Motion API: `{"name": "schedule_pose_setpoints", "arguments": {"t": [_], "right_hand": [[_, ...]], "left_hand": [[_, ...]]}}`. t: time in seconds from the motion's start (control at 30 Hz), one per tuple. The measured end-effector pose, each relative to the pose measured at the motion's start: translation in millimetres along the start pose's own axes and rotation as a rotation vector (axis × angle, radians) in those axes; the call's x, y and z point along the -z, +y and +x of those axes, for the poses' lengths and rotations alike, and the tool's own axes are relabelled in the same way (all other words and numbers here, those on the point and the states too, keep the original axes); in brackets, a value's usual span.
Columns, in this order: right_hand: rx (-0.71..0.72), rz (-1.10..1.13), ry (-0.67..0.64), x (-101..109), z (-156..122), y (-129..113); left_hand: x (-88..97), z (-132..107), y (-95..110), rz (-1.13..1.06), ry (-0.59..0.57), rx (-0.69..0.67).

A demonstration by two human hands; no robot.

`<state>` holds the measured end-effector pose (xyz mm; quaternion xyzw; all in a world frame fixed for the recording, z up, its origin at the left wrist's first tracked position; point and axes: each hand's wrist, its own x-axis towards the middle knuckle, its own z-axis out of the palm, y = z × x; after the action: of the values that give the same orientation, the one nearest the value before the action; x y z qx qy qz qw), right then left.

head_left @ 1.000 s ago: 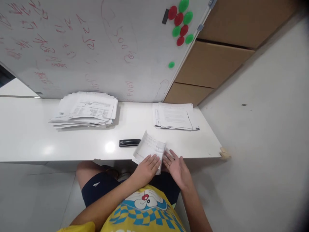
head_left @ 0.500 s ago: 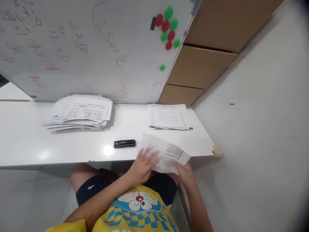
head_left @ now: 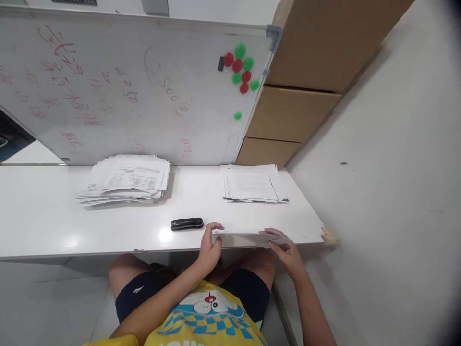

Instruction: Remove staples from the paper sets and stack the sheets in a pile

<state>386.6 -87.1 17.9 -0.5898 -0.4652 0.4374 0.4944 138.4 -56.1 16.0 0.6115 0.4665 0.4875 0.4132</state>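
Some printed paper [head_left: 239, 240] is held nearly edge-on above the table's front edge, so little of its print shows. How many sheets there are, I cannot tell. At the paper's left end, my left hand [head_left: 210, 249] has its thumb in front and its fingers curled behind. My right hand [head_left: 288, 253] grips the other end, thumb on the near face and fingers behind. A black stapler [head_left: 187, 224] lies on the table just left of my left hand, touched by neither hand.
On the white table [head_left: 39, 211] lie a thick, uneven paper stack [head_left: 131, 180] at left and a thinner stack [head_left: 252, 183] at right. A whiteboard [head_left: 201, 57] with red writing and round magnets stands behind. Cardboard boxes [head_left: 275, 113] and a wall [head_left: 389, 168] border the right side.
The paper has turned from lying tilted face-up to nearly edge-on. My left hand has gone from resting over it to its left end. The camera view has shifted slightly upward.
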Motion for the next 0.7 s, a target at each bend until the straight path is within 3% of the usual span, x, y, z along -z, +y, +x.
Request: {"name": "schedule_pose_setpoints", "arguments": {"t": [0.1, 0.23, 0.3, 0.4, 0.53, 0.7], "right_hand": [[-0.033, -0.03, 0.017, -2.5, 1.5, -6.6], [-0.158, -0.011, 0.011, -7.4, -2.7, -5.1], [-0.211, 0.038, -0.032, -11.7, -4.1, -3.3], [-0.295, 0.084, -0.088, -21.9, -1.4, -0.6], [-0.333, 0.088, -0.165, -33.9, 7.4, 3.2], [-0.341, 0.06, -0.123, -36.0, 14.5, 5.1]], "left_hand": [[8.4, -6.0, 3.1, 0.011, -0.032, -0.006], [46.0, -15.9, 8.4, 0.117, -0.025, -0.063], [71.1, -13.9, 7.6, 0.269, -0.012, -0.141], [99.3, 2.1, 0.1, 0.639, -0.126, -0.247], [105.9, 24.7, -17.2, 0.928, -0.172, -0.193], [100.7, 31.6, -31.4, 0.941, -0.165, -0.165]]}}
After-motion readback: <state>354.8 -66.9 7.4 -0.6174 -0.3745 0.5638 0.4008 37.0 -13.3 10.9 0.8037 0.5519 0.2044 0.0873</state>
